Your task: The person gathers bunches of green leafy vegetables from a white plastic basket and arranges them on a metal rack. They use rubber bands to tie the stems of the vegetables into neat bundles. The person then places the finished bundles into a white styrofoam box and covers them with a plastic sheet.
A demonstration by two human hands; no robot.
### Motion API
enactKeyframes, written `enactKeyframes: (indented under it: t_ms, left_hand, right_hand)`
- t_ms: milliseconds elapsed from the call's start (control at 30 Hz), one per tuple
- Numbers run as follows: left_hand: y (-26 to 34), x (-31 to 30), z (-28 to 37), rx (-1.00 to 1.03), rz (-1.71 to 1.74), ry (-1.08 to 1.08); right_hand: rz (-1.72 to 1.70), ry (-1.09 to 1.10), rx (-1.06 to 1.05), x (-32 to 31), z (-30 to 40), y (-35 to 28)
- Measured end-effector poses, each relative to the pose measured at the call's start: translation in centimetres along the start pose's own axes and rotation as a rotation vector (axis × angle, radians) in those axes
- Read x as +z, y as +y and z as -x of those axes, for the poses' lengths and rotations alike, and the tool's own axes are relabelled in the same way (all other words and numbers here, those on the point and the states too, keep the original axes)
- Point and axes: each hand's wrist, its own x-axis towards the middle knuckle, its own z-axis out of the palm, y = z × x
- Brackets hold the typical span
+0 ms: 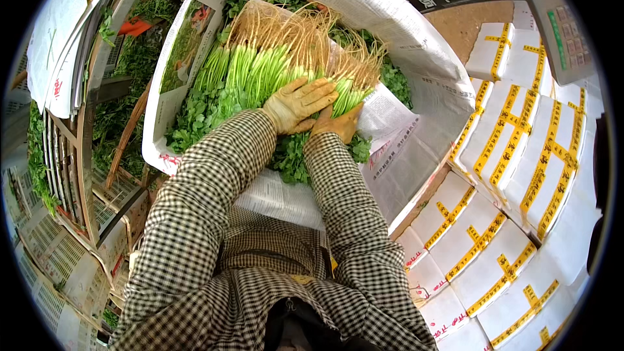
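Observation:
A white foam box (155, 126) lined with newspaper (414, 73) stands before me. Bunches of rooted cilantro (258, 66) lie side by side in it, brown roots away from me and leaves nearer. My left hand (301, 106), in a stained yellowish glove, rests palm down across the stems, its fingers pointing right. My right hand (337, 122), gloved too, is against the rightmost bunch, with its thumb side by my left fingers; part of its grip is hidden. More leaves show below the hands. A newspaper sheet (390, 112) lies under the bunches at the right.
Taped white foam boxes (516, 141) are stacked at the right. A scale with a keypad (568, 34) hangs over the upper right. On the left stand a frame (85, 156), a pile of paper sheets (61, 44) and loose greens (122, 83). Newspaper-like sheets or crates with slots lie lower left.

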Motion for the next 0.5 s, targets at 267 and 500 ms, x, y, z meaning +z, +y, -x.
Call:
enactKeyframes:
  t_ms: [267, 500]
  left_hand:
    - [-0.4, -0.8, -0.8, -0.019, 0.156, -0.022]
    - [7.3, -12.1, 8.2, -0.203, 0.43, 0.589]
  right_hand:
    - [-0.021, -0.042, -0.137, 0.5, -0.7, 0.4]
    - [-0.328, 0.162, -0.461, -2.2, -3.6, 7.3]
